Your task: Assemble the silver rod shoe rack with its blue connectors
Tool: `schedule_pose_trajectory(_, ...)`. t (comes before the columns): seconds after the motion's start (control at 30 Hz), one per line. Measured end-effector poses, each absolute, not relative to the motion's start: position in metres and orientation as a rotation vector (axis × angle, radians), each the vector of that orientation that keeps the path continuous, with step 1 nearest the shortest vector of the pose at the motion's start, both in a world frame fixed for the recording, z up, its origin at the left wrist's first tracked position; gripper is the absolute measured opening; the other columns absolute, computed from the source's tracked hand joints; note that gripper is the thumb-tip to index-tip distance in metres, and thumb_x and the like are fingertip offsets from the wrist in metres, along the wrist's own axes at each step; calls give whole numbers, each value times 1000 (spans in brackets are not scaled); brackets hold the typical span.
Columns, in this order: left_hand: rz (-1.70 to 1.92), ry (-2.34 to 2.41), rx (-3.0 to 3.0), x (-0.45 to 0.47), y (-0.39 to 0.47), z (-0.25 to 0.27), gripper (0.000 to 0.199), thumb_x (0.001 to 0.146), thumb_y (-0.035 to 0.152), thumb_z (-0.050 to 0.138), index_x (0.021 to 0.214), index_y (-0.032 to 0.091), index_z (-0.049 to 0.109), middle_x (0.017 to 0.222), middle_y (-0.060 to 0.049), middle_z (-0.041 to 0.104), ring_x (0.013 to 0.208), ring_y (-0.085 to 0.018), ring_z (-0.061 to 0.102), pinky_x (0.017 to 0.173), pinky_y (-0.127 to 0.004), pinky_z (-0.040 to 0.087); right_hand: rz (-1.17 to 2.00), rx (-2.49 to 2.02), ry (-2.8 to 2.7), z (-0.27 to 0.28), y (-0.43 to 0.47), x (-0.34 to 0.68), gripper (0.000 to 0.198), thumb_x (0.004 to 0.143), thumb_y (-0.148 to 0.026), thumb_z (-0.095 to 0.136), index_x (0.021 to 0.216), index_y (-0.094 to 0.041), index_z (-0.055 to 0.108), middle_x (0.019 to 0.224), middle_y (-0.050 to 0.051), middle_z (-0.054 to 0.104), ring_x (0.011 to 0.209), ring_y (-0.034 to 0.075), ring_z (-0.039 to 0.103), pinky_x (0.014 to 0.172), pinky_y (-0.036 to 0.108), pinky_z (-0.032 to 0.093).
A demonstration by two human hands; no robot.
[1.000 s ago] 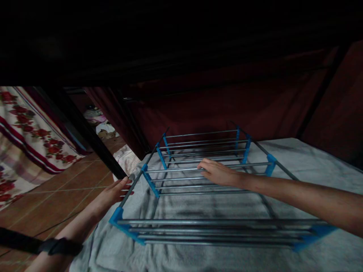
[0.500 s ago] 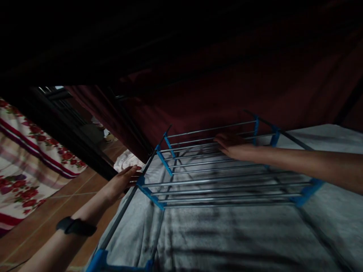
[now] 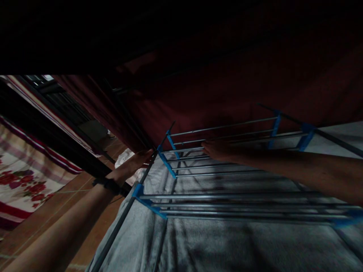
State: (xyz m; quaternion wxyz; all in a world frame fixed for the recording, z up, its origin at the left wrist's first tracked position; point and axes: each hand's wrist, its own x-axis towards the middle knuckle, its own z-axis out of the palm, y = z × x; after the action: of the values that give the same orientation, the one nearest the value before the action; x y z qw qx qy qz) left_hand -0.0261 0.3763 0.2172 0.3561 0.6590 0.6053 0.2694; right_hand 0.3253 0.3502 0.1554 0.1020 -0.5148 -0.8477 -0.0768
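A rack of grey metal rods with blue plastic end brackets (image 3: 167, 164) lies on a grey blanket (image 3: 215, 241). At its left side my left hand (image 3: 136, 162) reaches to the side pole, fingers stretched out by an upper blue bracket; whether they press on the pole is too dark to tell. My right hand (image 3: 219, 150) is over the rods of the upper tier, its fingers bent around a rod near the middle. Its forearm crosses in front of the right-hand brackets and hides parts of several rods. A dark band circles my left wrist.
Dark red cloth (image 3: 215, 94) hangs behind the rack. On the left, a dark post (image 3: 85, 158) slants beside a flowered cloth (image 3: 31, 185). Brown floor tiles (image 3: 76, 215) show below. A whitish cloth (image 3: 124, 155) lies beyond my left hand.
My left hand has moved up along the side pole to the upper blue bracket. My right hand has shifted slightly left along the rods. The rack appears larger and closer in view.
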Motion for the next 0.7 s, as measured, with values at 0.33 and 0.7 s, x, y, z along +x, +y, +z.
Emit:
schedule_pose_trajectory(0.33, 705, 1507, 1685, -7, 398, 194, 77, 64, 64, 77, 126, 23, 60, 143, -14, 55, 98, -26, 68, 74, -36, 57, -221, -1513, -2508, 148, 370, 316, 35, 103, -39, 34, 107, -17, 61, 101, 14, 72, 92, 28, 70, 70, 34, 47)
schedule_pose_trajectory(0.7, 617, 1520, 1713, -35, 359, 216, 84, 67, 80, 66, 129, 24, 62, 137, -15, 62, 118, -33, 63, 92, -40, 55, -301, -1291, -2549, 164, 337, 341, 50, 103, -45, 35, 141, -15, 47, 140, 15, 57, 127, 28, 54, 103, 42, 43)
